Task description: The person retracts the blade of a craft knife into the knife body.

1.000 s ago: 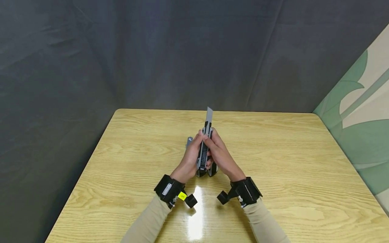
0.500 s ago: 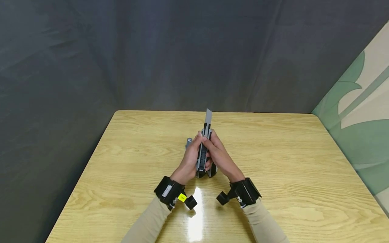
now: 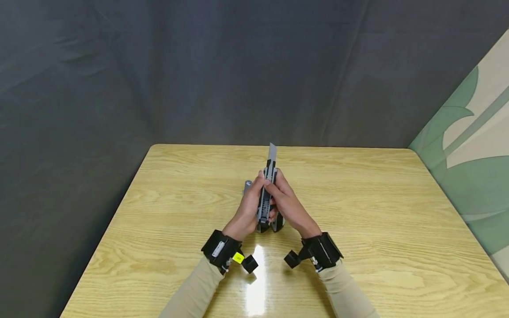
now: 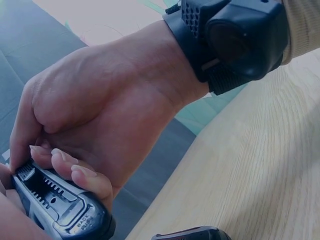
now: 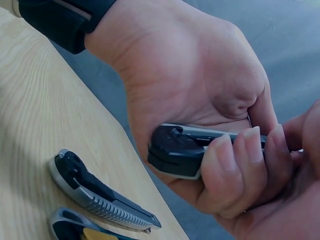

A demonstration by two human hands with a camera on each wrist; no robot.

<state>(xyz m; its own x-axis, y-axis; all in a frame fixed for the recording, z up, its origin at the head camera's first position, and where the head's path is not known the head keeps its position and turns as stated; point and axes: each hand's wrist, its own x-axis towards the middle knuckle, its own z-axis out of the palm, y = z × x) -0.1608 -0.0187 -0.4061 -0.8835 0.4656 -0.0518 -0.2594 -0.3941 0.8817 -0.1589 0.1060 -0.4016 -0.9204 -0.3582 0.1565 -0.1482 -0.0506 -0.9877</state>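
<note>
Both hands hold one grey and black utility knife point(image 3: 265, 201) above the middle of the table, its blade point(image 3: 272, 153) out and pointing away. My left hand point(image 3: 247, 207) has its fingers curled round the handle, with the butt end against the palm in the right wrist view. My right hand point(image 3: 292, 205) pinches the knife near its front, thumb laid over the top and fingers curled at the side. Beneath the hands lies another silver and black utility knife point(image 5: 107, 200). Beside it a knife with a yellow part point(image 5: 97, 234) is cut off by the frame edge.
The grey end of one tool point(image 3: 247, 183) shows left of the left hand. A wood-grain table point(image 3: 377, 212) spreads around the hands. A dark curtain point(image 3: 254, 70) hangs behind and to the left, and a green and cream patterned surface point(image 3: 485, 185) stands at right.
</note>
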